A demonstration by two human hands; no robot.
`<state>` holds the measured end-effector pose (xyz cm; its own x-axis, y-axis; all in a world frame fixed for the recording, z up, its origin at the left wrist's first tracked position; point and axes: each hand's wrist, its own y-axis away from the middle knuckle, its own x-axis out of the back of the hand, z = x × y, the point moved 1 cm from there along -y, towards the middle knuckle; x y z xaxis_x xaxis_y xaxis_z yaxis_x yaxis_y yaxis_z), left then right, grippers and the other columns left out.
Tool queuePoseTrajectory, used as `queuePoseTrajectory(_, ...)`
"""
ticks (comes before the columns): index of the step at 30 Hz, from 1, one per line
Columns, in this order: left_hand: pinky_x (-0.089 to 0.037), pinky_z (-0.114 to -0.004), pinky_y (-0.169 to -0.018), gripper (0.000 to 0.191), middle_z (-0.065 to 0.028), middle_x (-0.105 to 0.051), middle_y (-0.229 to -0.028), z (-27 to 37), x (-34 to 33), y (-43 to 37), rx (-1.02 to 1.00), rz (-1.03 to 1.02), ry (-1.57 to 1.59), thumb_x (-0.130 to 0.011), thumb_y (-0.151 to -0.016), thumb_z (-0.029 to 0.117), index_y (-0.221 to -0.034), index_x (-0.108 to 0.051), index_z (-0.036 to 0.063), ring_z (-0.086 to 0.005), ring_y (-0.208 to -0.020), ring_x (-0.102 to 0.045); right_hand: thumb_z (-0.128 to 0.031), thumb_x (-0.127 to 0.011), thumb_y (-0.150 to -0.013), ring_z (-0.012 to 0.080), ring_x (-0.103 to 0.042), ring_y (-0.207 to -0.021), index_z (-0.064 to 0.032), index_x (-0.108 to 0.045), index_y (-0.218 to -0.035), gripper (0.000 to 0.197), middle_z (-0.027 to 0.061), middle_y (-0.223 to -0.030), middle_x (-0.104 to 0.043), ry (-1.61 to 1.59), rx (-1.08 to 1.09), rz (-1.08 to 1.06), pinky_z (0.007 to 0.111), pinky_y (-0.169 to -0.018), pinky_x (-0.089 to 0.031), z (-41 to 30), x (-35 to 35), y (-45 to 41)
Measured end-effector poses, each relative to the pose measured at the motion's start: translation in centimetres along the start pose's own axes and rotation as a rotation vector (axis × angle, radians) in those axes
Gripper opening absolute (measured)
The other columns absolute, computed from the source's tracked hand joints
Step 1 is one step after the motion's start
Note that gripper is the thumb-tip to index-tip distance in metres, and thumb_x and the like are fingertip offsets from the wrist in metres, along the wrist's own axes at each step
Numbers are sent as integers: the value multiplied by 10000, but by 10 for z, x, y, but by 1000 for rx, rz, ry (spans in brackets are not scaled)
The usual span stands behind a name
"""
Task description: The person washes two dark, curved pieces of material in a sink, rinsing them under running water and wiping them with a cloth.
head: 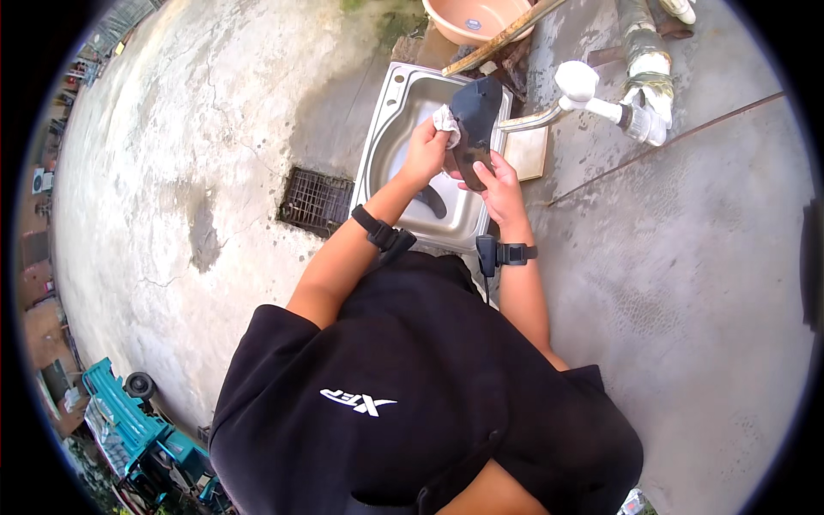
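A dark, wet shoe (476, 106) is held up over the stainless steel sink (380, 138). My right hand (503, 192) grips its lower end, thumb on the near face. My left hand (426, 153) pinches a crumpled whitish cloth (445, 123) against the shoe's left edge. Below, in the sink bowl, lies a second dark object (432, 201), curved like part of a shoe; my left forearm and hand hide some of it. Both wrists wear black straps with small devices.
A metal spout (534, 120) on white plastic plumbing (589, 96) reaches the sink's right edge. A rusty pipe (502, 38) crosses before a pink basin (444, 19) behind the sink. Left of it lies a floor drain grate (317, 198). A teal cargo vehicle (132, 425) stands far lower left.
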<state>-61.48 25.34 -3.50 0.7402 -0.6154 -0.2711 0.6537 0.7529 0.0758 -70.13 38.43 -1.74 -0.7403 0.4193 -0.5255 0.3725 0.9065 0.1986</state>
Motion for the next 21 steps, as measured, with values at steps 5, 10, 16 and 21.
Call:
queuePoseTrajectory(5,-404,-229,-563,177,0,-568,-720,11,1,-2,52,148,58,-477,-914,147,-862,-598,29,-78,-632,-512,-54,-488,-920,204,-667,-815,25,-494,-1196,287,106,-1035,-634,254,24,-52,274,-667,-546,-11,1,-2)
queuePoseTrajectory(10,-402,-255,-576,201,-6,-558,-703,28,15,-6,274,56,74,-504,-873,184,-815,-589,11,-91,-619,-494,-52,-518,-893,191,-675,-774,5,-543,-1157,272,104,-935,-669,551,144,110,288,-638,-524,-9,-14,0)
queuePoseTrajectory(16,-427,-355,-568,287,-134,-577,-656,28,10,-4,35,116,-391,-455,-874,221,-841,-551,-48,-233,-590,-551,-39,-522,-854,298,-668,-744,-26,-576,-1096,249,153,-790,-668,1219,438,254,374,-643,-506,-5,-40,7)
queuePoseTrajectory(21,-442,-428,-607,298,-247,-566,-676,35,5,0,-148,92,-641,-468,-847,229,-839,-526,-63,-394,-636,-567,-63,-551,-833,362,-631,-687,-13,-582,-1097,270,201,-764,-639,1098,542,268,399,-604,-492,2,-31,1)
